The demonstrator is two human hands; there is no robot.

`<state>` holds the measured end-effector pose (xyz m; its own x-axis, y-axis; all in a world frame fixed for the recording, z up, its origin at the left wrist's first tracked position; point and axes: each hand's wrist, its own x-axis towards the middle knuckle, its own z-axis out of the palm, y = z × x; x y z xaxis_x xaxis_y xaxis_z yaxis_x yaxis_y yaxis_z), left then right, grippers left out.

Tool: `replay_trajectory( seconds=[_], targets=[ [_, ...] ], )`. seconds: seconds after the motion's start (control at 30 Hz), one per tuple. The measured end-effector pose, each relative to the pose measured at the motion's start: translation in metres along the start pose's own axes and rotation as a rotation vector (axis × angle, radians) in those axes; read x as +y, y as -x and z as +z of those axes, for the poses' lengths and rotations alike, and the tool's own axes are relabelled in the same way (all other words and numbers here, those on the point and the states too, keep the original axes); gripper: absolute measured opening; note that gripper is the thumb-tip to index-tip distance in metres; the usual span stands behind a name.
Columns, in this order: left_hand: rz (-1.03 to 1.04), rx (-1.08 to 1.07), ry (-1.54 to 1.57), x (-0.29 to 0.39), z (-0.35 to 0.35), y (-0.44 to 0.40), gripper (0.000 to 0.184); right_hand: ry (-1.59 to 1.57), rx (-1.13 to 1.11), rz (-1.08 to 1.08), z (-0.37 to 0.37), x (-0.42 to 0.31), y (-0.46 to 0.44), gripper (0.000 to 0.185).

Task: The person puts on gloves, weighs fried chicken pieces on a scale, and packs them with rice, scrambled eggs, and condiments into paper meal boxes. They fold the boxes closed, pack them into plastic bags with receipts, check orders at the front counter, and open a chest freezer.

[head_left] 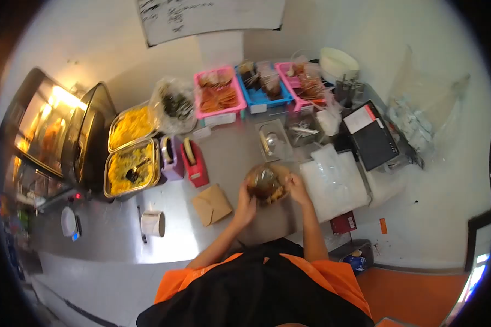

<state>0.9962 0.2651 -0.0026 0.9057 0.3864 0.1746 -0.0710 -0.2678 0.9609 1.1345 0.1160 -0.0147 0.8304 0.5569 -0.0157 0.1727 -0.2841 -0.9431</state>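
Observation:
Just in front of my body, an open brown paper box [282, 173] with food in it stands on the steel counter [223, 150]. Inside its left part lies a clear bag of dark sauce [263, 182]. My left hand [247, 200] has its fingers closed on the left side of this bag and box. On the right, my right hand [296, 189] grips the box's edge with bent fingers. A folded brown box [211, 205] sits to the left of my left hand.
Two metal trays of yellow food [111, 174] and a lit warmer [52, 125] are at the left. Purple [172, 158] and red tape dispensers [194, 163] stand nearby. Pink [236, 87] and blue baskets [251, 102] line the back. White bags [335, 182] and a black tablet [375, 147] lie right.

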Motion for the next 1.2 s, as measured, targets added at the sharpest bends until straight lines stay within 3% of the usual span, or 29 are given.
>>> replay_trajectory(
  seconds=[0.03,0.1,0.17,0.27,0.4,0.47,0.57,0.67,0.7,0.77,0.93,0.97,1.07,1.2],
  targets=[
    [0.029,-0.017,-0.058,0.014,0.005,0.021,0.042,-0.159,0.005,-0.068,0.000,0.001,0.008,0.029],
    [-0.263,0.054,0.389,0.032,0.019,0.057,0.038,-0.430,0.135,-0.063,0.001,0.008,0.028,0.035],
    [-0.281,0.110,0.099,0.027,0.005,0.060,0.039,-0.708,0.261,-0.076,0.010,0.015,0.049,0.049],
    [-0.334,0.042,0.303,-0.006,-0.016,0.024,0.049,-0.952,0.421,-0.125,0.051,0.036,0.083,0.054],
    [-0.255,-0.184,0.397,-0.008,0.014,-0.008,0.060,-0.562,0.326,-0.148,0.048,0.012,0.084,0.050],
    [-0.210,-0.189,0.362,0.008,0.032,-0.010,0.049,-0.437,0.301,-0.179,0.048,0.023,0.070,0.049],
    [-0.054,-0.069,0.234,-0.021,0.046,-0.014,0.048,-0.559,0.177,-0.078,0.042,0.031,0.063,0.042],
    [-0.088,-0.113,0.176,-0.028,0.041,-0.018,0.038,-0.552,0.141,0.005,0.035,0.033,0.059,0.034],
    [-0.042,-0.156,0.159,-0.033,0.038,-0.018,0.034,-0.578,0.247,-0.038,0.036,0.028,0.058,0.023],
    [0.031,-0.228,0.129,-0.044,0.030,-0.016,0.027,-0.532,0.236,-0.093,0.033,0.026,0.059,0.017],
    [-0.096,-0.436,0.154,-0.004,-0.003,0.000,0.024,-0.522,0.151,-0.167,0.028,0.029,0.070,0.011],
    [-0.197,-0.503,0.274,0.010,-0.014,0.006,0.035,-0.509,0.136,-0.190,0.024,0.026,0.074,0.010],
    [-0.202,-0.028,0.456,-0.008,-0.006,0.048,0.044,-0.342,0.189,-0.208,0.026,0.020,0.088,0.008],
    [0.060,0.147,-0.079,-0.001,0.025,0.059,0.054,-0.200,0.268,-0.095,0.037,0.000,0.106,0.009]
  ],
)
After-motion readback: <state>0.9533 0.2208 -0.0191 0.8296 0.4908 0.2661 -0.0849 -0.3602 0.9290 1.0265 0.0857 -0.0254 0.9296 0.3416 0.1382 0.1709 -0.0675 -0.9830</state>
